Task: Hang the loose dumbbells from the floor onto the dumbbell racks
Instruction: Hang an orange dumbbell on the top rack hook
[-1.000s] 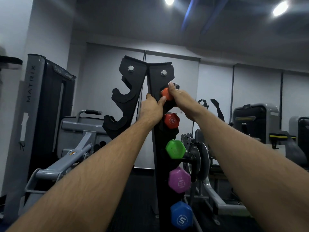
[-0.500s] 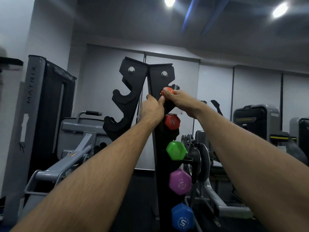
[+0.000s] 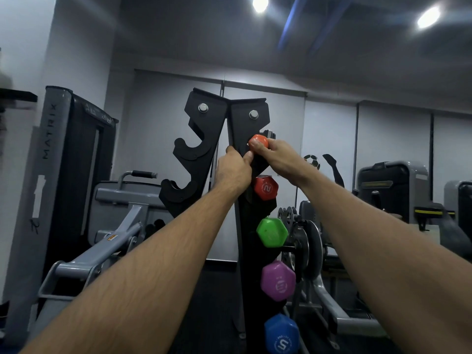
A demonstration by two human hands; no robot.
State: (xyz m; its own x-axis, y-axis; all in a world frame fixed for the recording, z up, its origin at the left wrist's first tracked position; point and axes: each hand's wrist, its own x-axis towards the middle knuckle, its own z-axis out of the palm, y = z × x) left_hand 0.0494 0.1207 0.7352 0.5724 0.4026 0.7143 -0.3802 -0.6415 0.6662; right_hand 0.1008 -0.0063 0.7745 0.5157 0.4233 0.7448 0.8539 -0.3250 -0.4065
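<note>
Head view, orange dumbbell (image 3: 258,142), rounded, glossy

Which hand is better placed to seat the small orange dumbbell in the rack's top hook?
The right hand: it grips the small orange dumbbell at the top hook. The left hand only holds the black rack.

A gym room with training machines.

A black dumbbell rack (image 3: 245,129) stands in the middle and carries coloured hexagon dumbbells: red (image 3: 266,188), green (image 3: 271,232), purple (image 3: 278,281) and blue (image 3: 281,337). On the left is a tall machine (image 3: 63,159) with the word MATRIX on its frame, and beside it a grey bench machine (image 3: 109,226). Behind the rack are weight plates (image 3: 310,241), and more grey machines (image 3: 393,185) stand on the right along the white wall under ceiling lamps (image 3: 260,3).
</note>
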